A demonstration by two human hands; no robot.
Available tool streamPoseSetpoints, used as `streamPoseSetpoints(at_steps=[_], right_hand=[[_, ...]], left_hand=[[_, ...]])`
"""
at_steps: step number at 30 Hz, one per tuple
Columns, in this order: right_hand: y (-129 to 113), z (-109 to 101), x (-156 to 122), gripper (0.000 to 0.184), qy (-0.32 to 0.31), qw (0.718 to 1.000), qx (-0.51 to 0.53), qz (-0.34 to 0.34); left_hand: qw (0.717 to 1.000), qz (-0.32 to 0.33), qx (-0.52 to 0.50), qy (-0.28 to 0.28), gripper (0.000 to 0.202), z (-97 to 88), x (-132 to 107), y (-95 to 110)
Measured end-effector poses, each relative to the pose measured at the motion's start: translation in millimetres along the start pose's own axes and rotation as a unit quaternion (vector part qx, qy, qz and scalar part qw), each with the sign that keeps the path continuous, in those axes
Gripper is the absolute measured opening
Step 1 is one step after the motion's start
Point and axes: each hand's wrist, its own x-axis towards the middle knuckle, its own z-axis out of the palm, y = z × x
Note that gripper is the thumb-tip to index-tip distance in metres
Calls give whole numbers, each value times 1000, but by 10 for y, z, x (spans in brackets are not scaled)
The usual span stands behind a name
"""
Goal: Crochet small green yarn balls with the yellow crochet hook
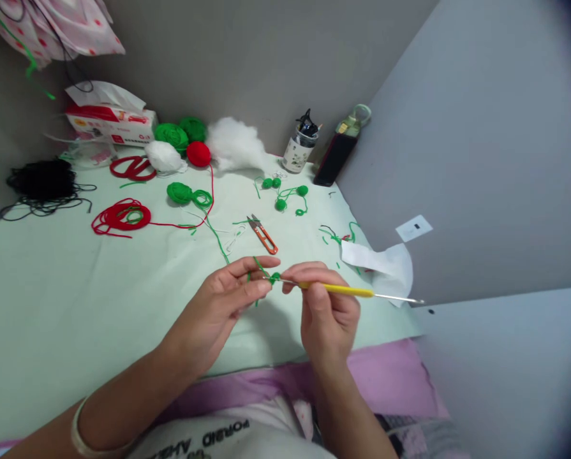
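My left hand [228,299] pinches a small green crochet piece [274,277], with green yarn [257,266] running over its index finger. My right hand [326,312] grips a yellow-handled crochet hook [342,289]; the hook's tip is in the green piece. Both hands hover over the pale green table [74,293], near its front edge. The green yarn leads back across the table to a green yarn ball [180,192].
Orange thread snips [263,234] lie just beyond my hands. Farther back are small green crocheted balls [282,194], a red yarn coil [120,217], yarn balls [184,137], white stuffing [235,145], black yarn [43,182], a tissue box [110,121], a cup [300,150], a bottle [340,150]. White paper [383,262] lies right.
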Motion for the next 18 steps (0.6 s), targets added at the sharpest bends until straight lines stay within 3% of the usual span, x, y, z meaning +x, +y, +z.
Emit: streamPoseSetpoints(at_steps=[4,12,16,18], right_hand=[[31,33,8,20,-1,1000,8,-3],[-46,-15,-48,24,-40,994,-100,-28],[-28,-30,-130,38,-88,947,-272,-148],[-10,-32,-151,40,-95,930,-307,-179]], left_hand=[[998,37,41,-27,21,22,-8,-18],[995,45,80,30,25,-13,-5,-17],[999,22,32,26,43,10,-6,-34],[1000,-8,10,9,45,-2,-3,-34]])
